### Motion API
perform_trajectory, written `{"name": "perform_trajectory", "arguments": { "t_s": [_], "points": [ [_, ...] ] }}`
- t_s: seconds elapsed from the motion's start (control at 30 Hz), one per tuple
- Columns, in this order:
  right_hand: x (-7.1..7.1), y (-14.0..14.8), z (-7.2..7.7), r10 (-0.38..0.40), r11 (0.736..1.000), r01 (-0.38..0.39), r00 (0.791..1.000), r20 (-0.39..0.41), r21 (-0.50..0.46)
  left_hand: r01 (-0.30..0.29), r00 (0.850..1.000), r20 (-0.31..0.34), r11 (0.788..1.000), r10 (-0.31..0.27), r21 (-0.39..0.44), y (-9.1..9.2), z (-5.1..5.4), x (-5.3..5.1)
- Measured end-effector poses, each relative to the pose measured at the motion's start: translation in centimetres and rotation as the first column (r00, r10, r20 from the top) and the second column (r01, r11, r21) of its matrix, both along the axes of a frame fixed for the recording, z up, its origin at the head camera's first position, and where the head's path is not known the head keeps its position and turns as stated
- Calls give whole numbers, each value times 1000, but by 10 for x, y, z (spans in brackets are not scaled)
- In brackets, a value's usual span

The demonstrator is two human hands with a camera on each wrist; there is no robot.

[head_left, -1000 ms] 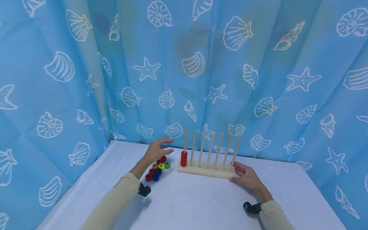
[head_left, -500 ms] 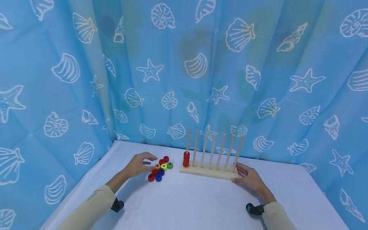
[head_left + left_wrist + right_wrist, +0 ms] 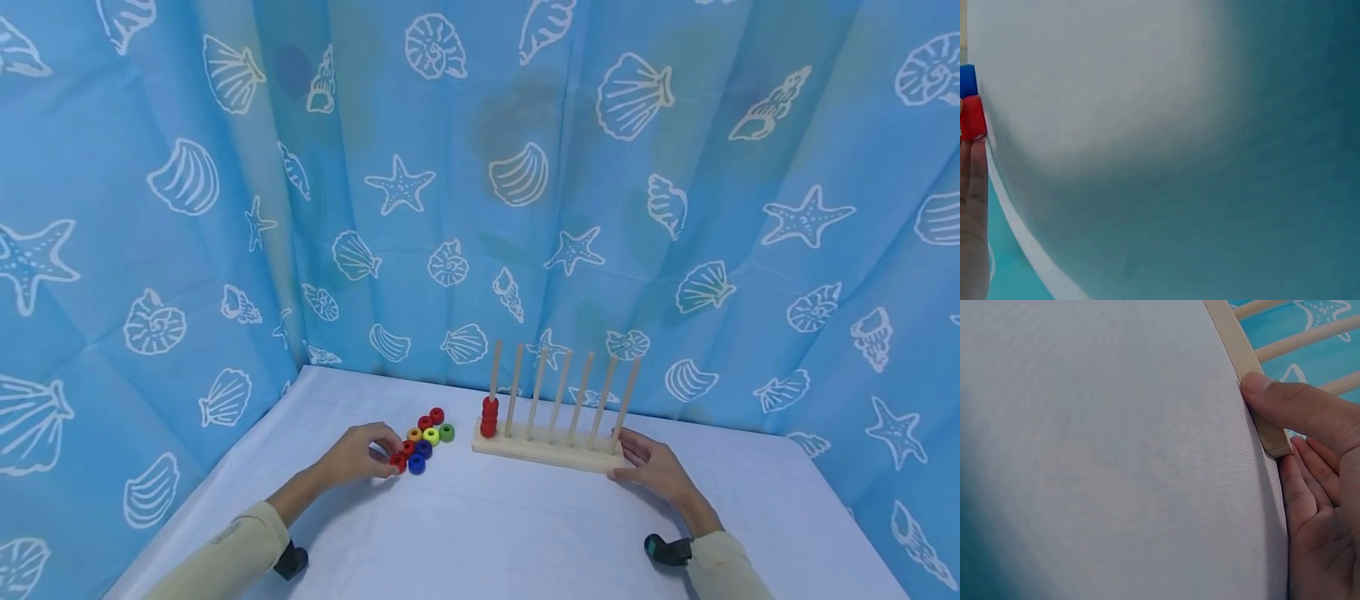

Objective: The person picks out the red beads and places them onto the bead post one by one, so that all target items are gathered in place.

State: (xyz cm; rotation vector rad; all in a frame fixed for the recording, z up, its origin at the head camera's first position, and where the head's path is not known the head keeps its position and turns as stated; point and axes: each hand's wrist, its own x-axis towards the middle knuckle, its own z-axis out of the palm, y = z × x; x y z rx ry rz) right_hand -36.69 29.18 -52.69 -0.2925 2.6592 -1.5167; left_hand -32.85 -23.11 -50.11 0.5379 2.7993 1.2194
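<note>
Head: wooden rack (image 3: 536,451) stands on the table (image 3: 480,533), right of the loose beads (image 3: 428,451). Long axis left to right, right end slightly nearer the wearer; pegs (image 3: 559,400) point up, red stack (image 3: 489,417) on the leftmost. Left hand (image 3: 356,454) — fingers pinching a red bead (image 3: 398,462). Right hand (image 3: 654,471) grips the rack's right end.

Left wrist: fingertips on the red bead, blue bead (image 3: 967,81) beside it.

Right wrist: thumb on the rack's long edge — other fingers at its end.

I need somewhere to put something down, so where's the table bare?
The widest bare patch of table lies on the near side of the peg rack; another is right of the right hand. It's crowded among the loose beads, where the left hand pinches a red bead.
</note>
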Motion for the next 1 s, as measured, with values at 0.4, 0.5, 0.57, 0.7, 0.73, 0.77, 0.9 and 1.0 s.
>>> {"name": "perform_trajectory", "arguments": {
  "t_s": [0.4,0.5,0.57,0.7,0.73,0.77,0.9,1.0],
  "points": [
    [-1,0,-2,-8,1000,8,1000,12,13,5,1000,10,999,-5,-47,2,-6,1],
    [-2,2,-3,-10,1000,9,1000,14,3,9,1000,4,999,-9,-52,2,-5,2],
    [-4,3,-4,-4,1000,4,1000,11,0,10,1000,-1,999,-10,-51,2,-5,2],
    [-4,3,-6,-6,1000,6,1000,10,-6,25,1000,-4,999,-25,-44,0,-6,2],
    [-4,3,-6,-4,1000,4,1000,8,-7,29,1000,-5,999,-29,-41,-1,-6,2],
    [-3,2,-5,-3,1000,3,1000,8,-11,30,1000,-4,999,-30,-40,-1,-7,1],
    [-1,1,-3,-2,1000,2,1000,12,-15,24,1000,-1,999,-24,-41,-1,-7,1],
    [-1,1,-2,1,1000,-1,1000,11,-19,23,1000,1,999,-23,-38,-2,-7,1]
  ]
}}
